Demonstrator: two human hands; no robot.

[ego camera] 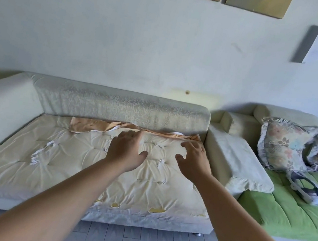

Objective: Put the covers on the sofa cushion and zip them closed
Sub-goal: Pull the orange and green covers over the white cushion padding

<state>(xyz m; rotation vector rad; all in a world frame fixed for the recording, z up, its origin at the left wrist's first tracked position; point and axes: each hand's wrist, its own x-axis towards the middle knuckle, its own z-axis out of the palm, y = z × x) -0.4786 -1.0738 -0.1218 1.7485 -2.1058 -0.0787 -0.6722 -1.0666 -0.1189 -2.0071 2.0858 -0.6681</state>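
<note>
One cream cushion [61, 159] lies on the sofa [1, 109], with one peach cover [89, 125] bunched along its far edge. The left hand [127, 148] and the right hand [194, 158] reach there with fingers spread, holding nothing. I think both hands should take the hem and pull evenly toward the near side. Two flowered pillows [282, 143] lie at the right.

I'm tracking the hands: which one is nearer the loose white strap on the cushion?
Left. The left hand is to the right of the white strap; the right hand is farther right, beside the sofa's armrest.
</note>
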